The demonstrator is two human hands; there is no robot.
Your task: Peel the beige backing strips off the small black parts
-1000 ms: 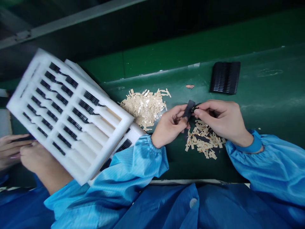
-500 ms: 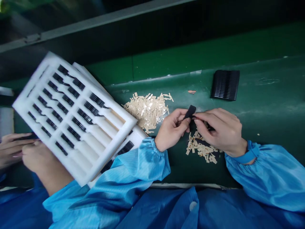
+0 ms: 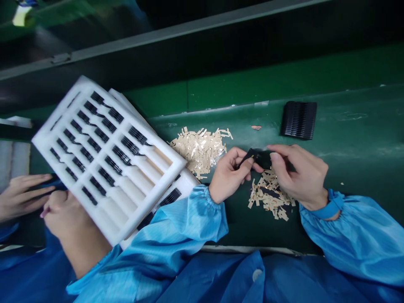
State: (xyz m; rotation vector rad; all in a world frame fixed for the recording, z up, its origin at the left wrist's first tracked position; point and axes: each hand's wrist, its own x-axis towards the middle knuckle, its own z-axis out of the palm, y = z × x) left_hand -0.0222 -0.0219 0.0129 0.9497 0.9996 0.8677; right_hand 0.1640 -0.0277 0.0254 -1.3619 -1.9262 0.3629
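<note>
My left hand (image 3: 229,174) is closed on a small black flat part (image 3: 247,158), pinched between thumb and fingers, with a tiny gold-coloured mark on it. Just to its right, my right hand (image 3: 298,172) has thumb and forefinger drawn close together. A dark, blurred patch lies between the two hands, and whatever the right fingertips hold is too unclear to name. Below the hands is a loose pile of small beige strips (image 3: 269,198) with dark pieces among them. A larger heap of beige, partly shiny strips (image 3: 200,149) lies left of my left hand.
A white foam tray (image 3: 132,210) with rows of black parts sits tilted on another foam tray (image 3: 189,182) at left. A block of stacked black parts (image 3: 299,120) stands at back right. A co-worker's hands (image 3: 23,195) are at far left, beside the trays.
My right hand has drawn slightly right, away from the black part, which is now turned lower in my left fingers. The whole view has shifted a little.
</note>
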